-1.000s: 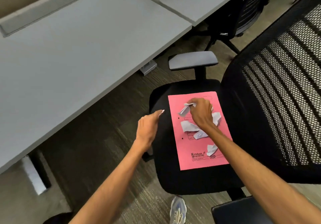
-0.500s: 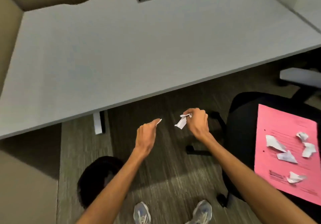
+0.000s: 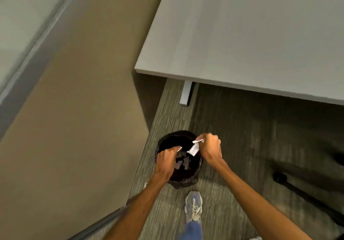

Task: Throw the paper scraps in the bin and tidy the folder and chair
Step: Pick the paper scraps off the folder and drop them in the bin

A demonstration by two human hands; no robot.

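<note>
A round black bin with a dark liner stands on the carpet beside a tan partition. Several grey paper scraps lie inside it. My right hand hovers over the bin's right rim, pinching a white paper scrap that hangs above the opening. My left hand is over the bin's left side, fingers loosely curled with a forefinger extended, holding nothing that I can see. The folder is out of view; only a dark chair base shows at the right.
A grey desk fills the upper right, its leg standing on the carpet behind the bin. The tan partition walls the left. My shoe is just below the bin.
My right hand lifted one scrap off the pink folder on the chair. The view swung left from the chair to the bin. Both hands are now over the bin.
</note>
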